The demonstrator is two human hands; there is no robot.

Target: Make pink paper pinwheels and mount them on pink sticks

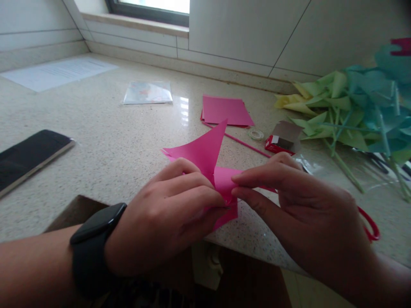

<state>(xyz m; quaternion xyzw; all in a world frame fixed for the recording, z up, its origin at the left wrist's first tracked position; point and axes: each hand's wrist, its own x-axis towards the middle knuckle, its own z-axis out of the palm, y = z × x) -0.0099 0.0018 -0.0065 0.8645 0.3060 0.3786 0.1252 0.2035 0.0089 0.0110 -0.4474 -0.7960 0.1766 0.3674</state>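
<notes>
A pink paper pinwheel [202, 147], partly folded, is held above the counter's front edge. My left hand [170, 205], with a black watch [98, 229] on its wrist, closes around the paper's lower left side. From the right, my right hand [298, 201] pinches a curved flap of the same paper between thumb and forefinger. The point where the flaps come together is mostly covered by my left fingers. Beyond the hands lie a pink stick [247, 145] and a stack of pink paper squares [226, 111].
A small red box [279, 145] stands open by a tape roll [256, 134]. Green and blue paper pinwheels [340, 107] pile up at right. Red scissor handles [372, 224] show behind my right hand. A phone [35, 156], plastic packet [147, 93] and printed sheet [61, 72] lie leftward.
</notes>
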